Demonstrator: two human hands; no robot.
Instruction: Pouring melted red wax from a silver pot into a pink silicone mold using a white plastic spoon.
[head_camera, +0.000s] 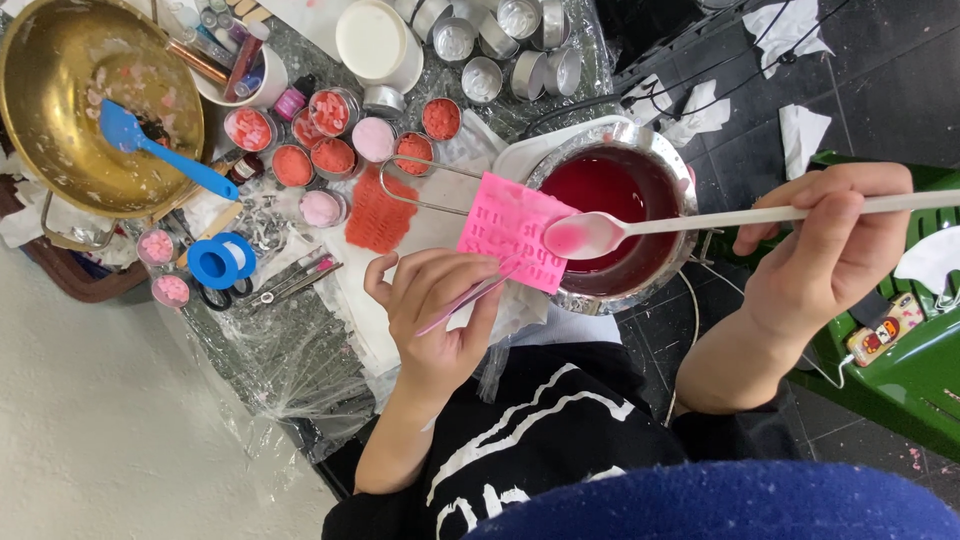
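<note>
- Fingers of the right hand (835, 245) are closed around the handle end of a long white plastic spoon (700, 222); grip sits far from the bowl, which carries a small pool of pink-red liquid.
- Fingers of the left hand (435, 300) pinch a thin pink stick (470, 297), its tip pointing toward the bright pink flat silicone mould (512, 230) just beyond the fingertips.
- Spoon bowl hangs over the near edge of that mould, beside the round metal pot of deep red liquid (615, 215) that sits between the two hands.
- Risk: long lever, distant grip. A small wrist tremor likely tips the bowl, so liquid lands outside the mould cavities or on the left fingers below.
- Risk: mould overlaps the pot rim and looks unevenly supported; pressure from the stick could tilt it and spill the fill.
- Risk: drips may fall onto the clear plastic sheet (290, 360) under the left wrist.
- Risk: small round tins of red and pink filling (333, 155) stand crowded beyond the left fingers; a sweeping left forearm could knock them.
</note>
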